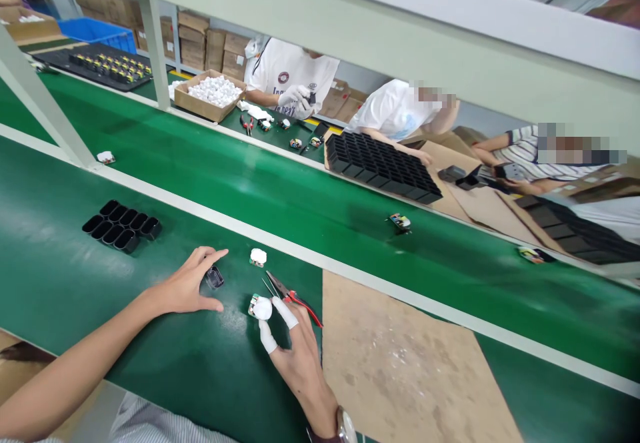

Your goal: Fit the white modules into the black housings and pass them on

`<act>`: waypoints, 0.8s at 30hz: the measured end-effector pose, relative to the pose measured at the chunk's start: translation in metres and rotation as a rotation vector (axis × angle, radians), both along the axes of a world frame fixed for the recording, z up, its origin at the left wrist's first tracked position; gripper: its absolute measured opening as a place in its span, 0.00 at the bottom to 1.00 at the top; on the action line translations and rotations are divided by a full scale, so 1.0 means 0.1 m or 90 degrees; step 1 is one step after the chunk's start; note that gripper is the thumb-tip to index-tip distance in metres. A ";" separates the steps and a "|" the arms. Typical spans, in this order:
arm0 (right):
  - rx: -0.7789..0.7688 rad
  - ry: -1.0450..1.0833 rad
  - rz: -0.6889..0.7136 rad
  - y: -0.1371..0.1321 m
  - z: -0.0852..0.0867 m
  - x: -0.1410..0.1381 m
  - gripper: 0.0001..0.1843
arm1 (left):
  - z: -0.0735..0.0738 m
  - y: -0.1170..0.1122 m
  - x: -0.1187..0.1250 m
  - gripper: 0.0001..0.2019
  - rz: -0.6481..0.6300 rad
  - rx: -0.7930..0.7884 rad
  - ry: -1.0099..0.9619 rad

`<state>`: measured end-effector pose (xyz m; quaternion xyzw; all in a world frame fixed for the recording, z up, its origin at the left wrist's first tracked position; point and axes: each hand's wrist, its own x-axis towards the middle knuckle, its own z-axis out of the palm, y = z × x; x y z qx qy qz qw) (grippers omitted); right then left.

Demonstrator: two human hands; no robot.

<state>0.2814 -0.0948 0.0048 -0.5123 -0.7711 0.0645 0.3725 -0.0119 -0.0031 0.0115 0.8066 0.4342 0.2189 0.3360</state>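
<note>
My left hand (193, 286) rests on the green mat with thumb and forefinger curved around a small black housing (214, 277), touching it. My right hand (295, 349), with white cots on thumb and forefinger, pinches a small white part on a circuit board (260, 307). A second white part (258, 257) lies just beyond. Red-handled cutters (290, 294) lie beside my right fingers.
A cluster of black housings (123, 226) sits to the left. A brown board (405, 369) covers the mat at right. Small boards (400, 221) lie on the conveyor belt. Across it, other people work by black trays (383, 166) and a box of white parts (213, 93).
</note>
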 end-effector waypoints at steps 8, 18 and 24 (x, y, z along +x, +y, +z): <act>-0.005 0.001 0.022 0.02 0.16 -0.09 0.36 | -0.21 -0.03 0.08 0.41 0.067 0.032 -0.036; 0.016 -0.070 0.052 0.17 0.35 -0.36 0.38 | -0.10 -0.14 0.17 0.40 -0.067 0.034 -0.076; 0.049 -0.165 0.053 0.21 0.40 -0.41 0.35 | -0.10 -0.12 0.15 0.43 -0.080 0.017 -0.073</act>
